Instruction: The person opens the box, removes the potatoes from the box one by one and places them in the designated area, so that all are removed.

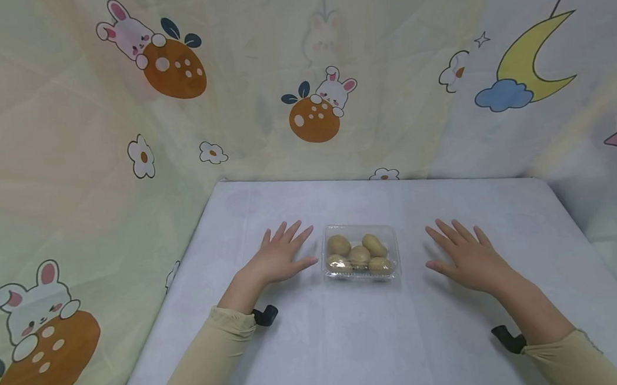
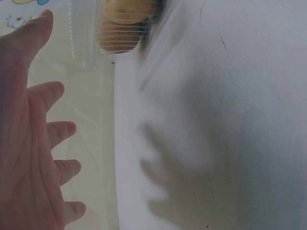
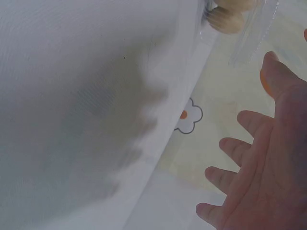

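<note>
A clear plastic box [image 1: 353, 235] with a lid stands on the white table and holds several small yellow-brown potatoes [image 1: 374, 245]. To its left, my left hand [image 1: 279, 258] is spread palm down, thumb tip close to the box's side. My right hand [image 1: 467, 259] is spread likewise to the right, with a wider gap between it and the box. Both hands hold nothing. In the left wrist view, part of the box [image 2: 86, 43] shows beyond the thumb. The right wrist view catches a corner of it [image 3: 254, 33] at the top.
The white-covered table [image 1: 349, 343] ends at a straight back edge. Behind and beside it hangs a cloth [image 1: 247, 55] printed with rabbits, flowers and a moon. Each wrist wears a small black device, such as the one on the left wrist [image 1: 266, 316].
</note>
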